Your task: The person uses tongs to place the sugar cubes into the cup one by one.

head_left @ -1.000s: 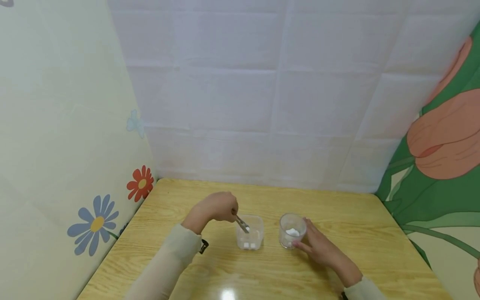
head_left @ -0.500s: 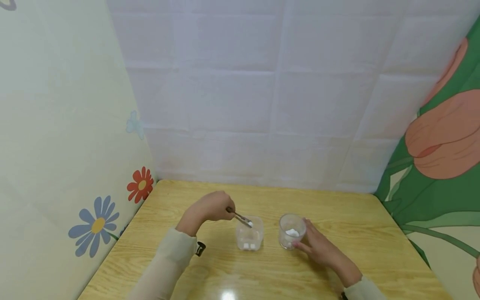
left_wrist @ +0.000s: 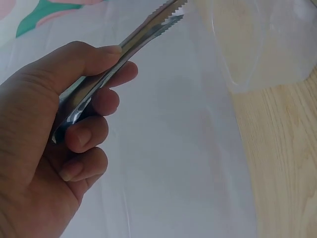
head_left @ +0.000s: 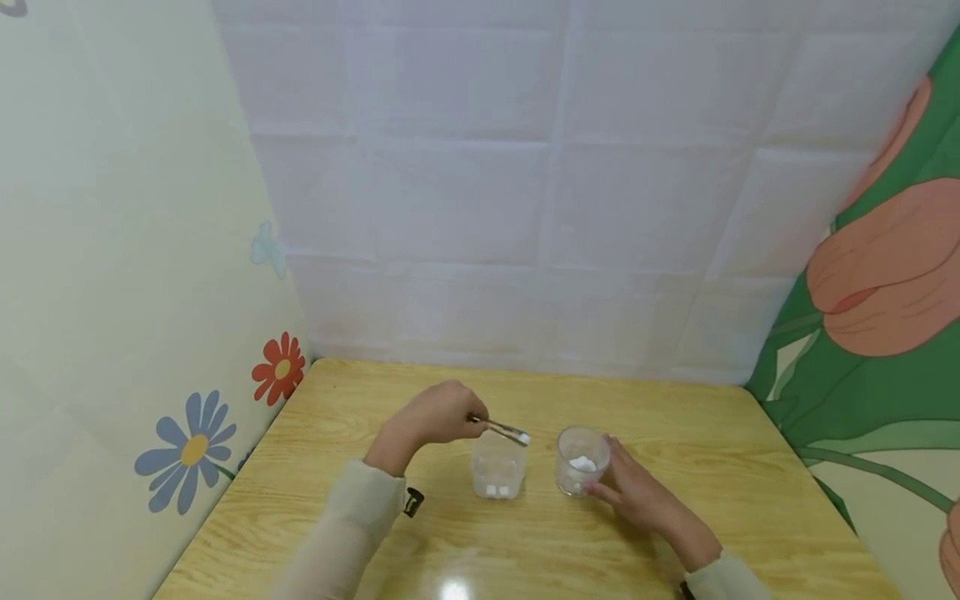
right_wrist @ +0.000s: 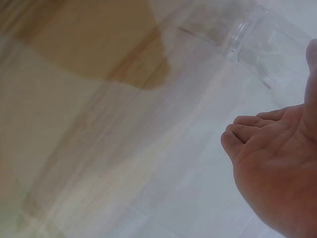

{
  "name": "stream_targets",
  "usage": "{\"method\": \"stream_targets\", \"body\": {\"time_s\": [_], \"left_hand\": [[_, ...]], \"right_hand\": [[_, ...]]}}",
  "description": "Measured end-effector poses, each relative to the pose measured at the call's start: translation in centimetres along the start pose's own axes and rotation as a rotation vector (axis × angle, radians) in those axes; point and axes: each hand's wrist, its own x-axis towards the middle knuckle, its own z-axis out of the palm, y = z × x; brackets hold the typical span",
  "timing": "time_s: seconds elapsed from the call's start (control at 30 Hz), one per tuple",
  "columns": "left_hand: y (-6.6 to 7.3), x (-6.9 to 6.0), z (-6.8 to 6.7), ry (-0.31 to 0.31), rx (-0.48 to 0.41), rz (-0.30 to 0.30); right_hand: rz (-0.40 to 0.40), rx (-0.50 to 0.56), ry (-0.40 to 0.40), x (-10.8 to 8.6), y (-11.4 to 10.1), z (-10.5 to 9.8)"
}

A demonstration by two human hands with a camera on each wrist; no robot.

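In the head view my left hand [head_left: 438,412] holds small metal tongs [head_left: 501,428], with a white cube [head_left: 524,438] at their tips. The left wrist view shows the thumb and fingers around the tongs' handle [left_wrist: 94,82] and their toothed ends. Below the tongs stands a clear plastic box [head_left: 477,477] with two white cubes [head_left: 498,492] at its near side. My right hand [head_left: 637,492] grips a clear cup [head_left: 564,462] from the right, thumb in front. White pieces [head_left: 582,463] lie in the cup, too heaped to tell apart.
Box and cup stand a short way apart on a wood-grain table [head_left: 420,542]. A white cloth backdrop [head_left: 450,208] hangs at the back edge. Flower-printed cloths rise on the left [head_left: 112,292] and right [head_left: 885,333].
My left hand has raised the tongs and swung their tips right, from inside the box toward the cup, carrying a white cube. The right hand stays at the cup.
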Motion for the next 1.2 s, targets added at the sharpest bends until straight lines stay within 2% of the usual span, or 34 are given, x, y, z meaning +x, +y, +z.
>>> {"method": "stream_targets", "body": {"time_s": [0.13,0.37,1.2], "left_hand": [[0.3,0.5,0.3,0.015,0.002,0.025],[0.6,1.3,0.7,0.038,0.023,0.068],[2.7,4.1,1.1,0.036,0.04,0.086]], "right_hand": [[-0.039,0.013,0.014,0.0,0.2,0.2],[-0.033,0.017,0.003,0.0,0.4,0.2],[-0.042,-0.006,0.028,0.1,0.5,0.3]]}}
